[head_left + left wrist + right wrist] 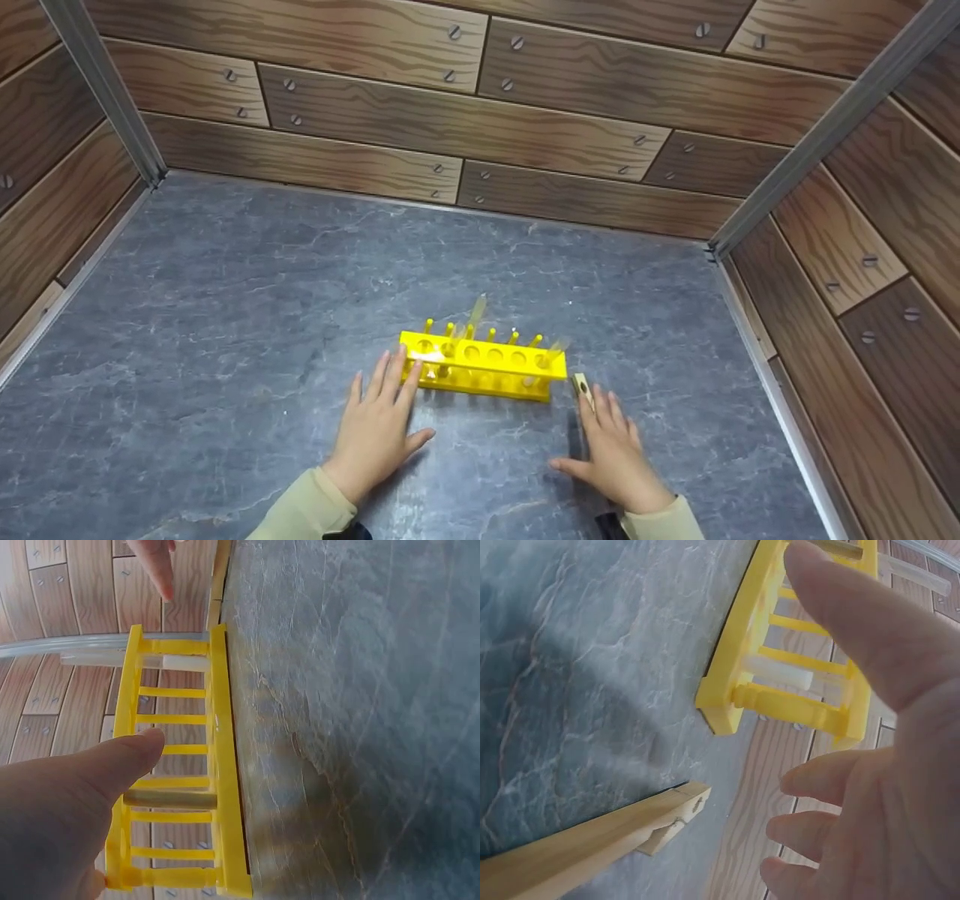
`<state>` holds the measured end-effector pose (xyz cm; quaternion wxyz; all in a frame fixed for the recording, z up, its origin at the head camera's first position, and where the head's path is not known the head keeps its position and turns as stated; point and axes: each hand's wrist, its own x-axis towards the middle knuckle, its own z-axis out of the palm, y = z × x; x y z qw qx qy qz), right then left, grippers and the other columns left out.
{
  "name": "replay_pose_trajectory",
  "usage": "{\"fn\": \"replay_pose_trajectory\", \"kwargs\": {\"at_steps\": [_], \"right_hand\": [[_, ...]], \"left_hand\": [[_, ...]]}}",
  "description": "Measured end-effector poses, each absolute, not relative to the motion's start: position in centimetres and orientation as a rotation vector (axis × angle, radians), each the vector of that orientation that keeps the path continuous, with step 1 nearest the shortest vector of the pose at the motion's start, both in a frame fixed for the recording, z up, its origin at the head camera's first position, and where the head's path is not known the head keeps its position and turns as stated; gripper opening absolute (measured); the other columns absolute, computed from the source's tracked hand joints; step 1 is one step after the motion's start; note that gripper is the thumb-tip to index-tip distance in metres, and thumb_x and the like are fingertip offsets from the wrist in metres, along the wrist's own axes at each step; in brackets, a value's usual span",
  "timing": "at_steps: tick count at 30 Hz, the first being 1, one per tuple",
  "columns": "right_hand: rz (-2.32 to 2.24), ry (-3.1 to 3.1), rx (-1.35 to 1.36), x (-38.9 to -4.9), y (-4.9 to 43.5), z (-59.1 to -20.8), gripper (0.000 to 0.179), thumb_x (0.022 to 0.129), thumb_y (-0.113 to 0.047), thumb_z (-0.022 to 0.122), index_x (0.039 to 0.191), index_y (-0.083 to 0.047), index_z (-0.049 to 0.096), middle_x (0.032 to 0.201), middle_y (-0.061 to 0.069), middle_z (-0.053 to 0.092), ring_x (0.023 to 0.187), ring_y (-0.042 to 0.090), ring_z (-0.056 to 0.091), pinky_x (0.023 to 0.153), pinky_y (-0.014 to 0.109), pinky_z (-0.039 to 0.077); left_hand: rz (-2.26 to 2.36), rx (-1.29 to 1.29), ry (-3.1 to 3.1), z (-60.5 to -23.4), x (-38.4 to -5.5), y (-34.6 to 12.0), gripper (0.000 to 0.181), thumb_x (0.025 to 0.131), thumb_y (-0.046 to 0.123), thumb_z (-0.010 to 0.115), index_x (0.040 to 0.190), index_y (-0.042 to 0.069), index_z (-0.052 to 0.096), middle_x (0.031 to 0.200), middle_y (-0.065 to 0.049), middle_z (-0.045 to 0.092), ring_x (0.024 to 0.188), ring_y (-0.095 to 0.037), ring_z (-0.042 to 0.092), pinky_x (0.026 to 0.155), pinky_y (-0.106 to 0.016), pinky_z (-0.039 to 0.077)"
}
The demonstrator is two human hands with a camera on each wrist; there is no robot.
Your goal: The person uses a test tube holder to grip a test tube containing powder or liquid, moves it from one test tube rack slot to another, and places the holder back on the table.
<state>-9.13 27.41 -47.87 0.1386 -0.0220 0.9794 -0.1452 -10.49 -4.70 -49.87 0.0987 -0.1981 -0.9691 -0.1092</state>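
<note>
A yellow test tube rack [484, 356] stands on the table between the hands. My left hand [379, 431] has its fingers straight, the fingertips right at the rack's left end; in the left wrist view the thumb overlaps the top plate. Clear test tubes stand in the rack: one [553, 351] at the right end, with white contents low down, and one [171, 799] nearer the left end with a brownish content. My right hand [611, 450] has spread, straight fingers, the index fingertip over a wooden test tube clamp [671, 811]. This clamp lies just right of the rack.
Behind the rack, a pale yellowish narrow shape [478, 311] shows against the grey marbled tabletop [300, 255]. Wood-patterned panels [465, 112] wall the table at the back and both sides, with metal posts [817, 135] in the corners.
</note>
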Motion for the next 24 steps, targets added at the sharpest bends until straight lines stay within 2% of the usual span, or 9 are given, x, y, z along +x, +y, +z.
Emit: {"fn": "replay_pose_trajectory", "kwargs": {"at_steps": [14,20,24], "right_hand": [[-0.452,2.681,0.056,-9.9,28.3,-49.0,0.105,0.074,-0.061,0.065,0.147,0.000,0.021,0.151,0.026,0.004,0.133,0.051,0.012,0.098,0.071,0.012],[-0.455,2.695,0.054,-10.1,28.5,-49.6,0.099,0.077,-0.057,0.065,0.145,0.002,0.025,0.148,0.032,0.007,0.130,0.051,0.021,0.097,0.067,0.023],[-0.460,2.698,0.076,-10.3,28.6,-49.9,0.092,0.081,-0.049,0.066,0.146,0.002,0.025,0.147,0.033,0.011,0.129,0.050,0.025,0.099,0.063,0.027]], "left_hand": [[-0.371,-0.627,-2.840,-49.5,-11.0,-4.4,0.090,0.080,0.051,0.066,0.145,0.000,0.029,0.152,-0.018,0.017,0.136,-0.034,0.023,0.102,-0.056,0.031],[-0.374,-0.641,-2.819,-49.4,-11.0,-4.4,0.090,0.079,0.048,0.069,0.142,-0.004,0.032,0.150,-0.020,0.022,0.136,-0.035,0.024,0.101,-0.055,0.031],[-0.371,-0.648,-2.820,-49.3,-11.0,-4.4,0.089,0.079,0.048,0.069,0.142,-0.003,0.032,0.150,-0.021,0.023,0.136,-0.035,0.025,0.102,-0.054,0.032]]}}
